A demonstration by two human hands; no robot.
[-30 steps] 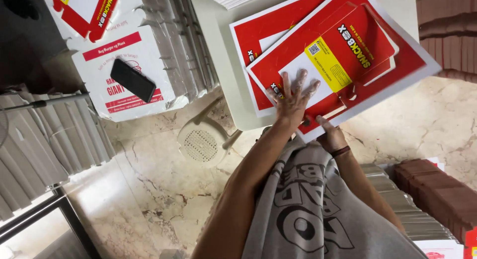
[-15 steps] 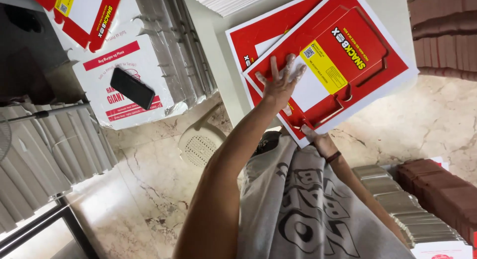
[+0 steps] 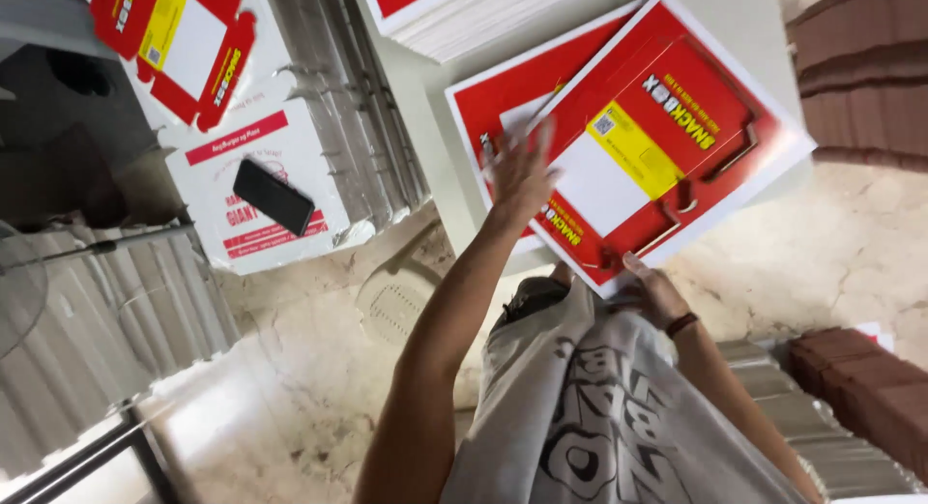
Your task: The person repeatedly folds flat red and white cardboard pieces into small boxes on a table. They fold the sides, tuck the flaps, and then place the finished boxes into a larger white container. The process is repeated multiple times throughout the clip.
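1. The left hand [image 3: 522, 171] lies flat with its fingers spread on the top red printed cardboard sheet [image 3: 667, 142]. It's pressing down rather than gripping, and the fingertips are a bit blurred.
2. The right hand [image 3: 655, 289] is at the near edge of that same sheet, fingers curled up against the corner. It looks like it's pinching the edge, though the thumb side is hidden. There's a dark band on that wrist.
3. The top sheet is a flat die-cut box blank, red with a white panel and a yellow patch, lying skewed across a second red sheet [image 3: 503, 98] underneath it.
4. Both sheets sit on a pale worktop [image 3: 744, 11], overhanging its near edge.
5. Farther along the worktop is a thick stack of sheets [image 3: 454, 16], white edges showing.
6. Off to the left, a black phone [image 3: 274, 197] rests on a white printed box [image 3: 251, 190], with another red blank [image 3: 169, 40] just beyond it.
7. Grey corrugated stacks [image 3: 87, 301] sit far left, with a marbled stone floor [image 3: 300, 369] below.
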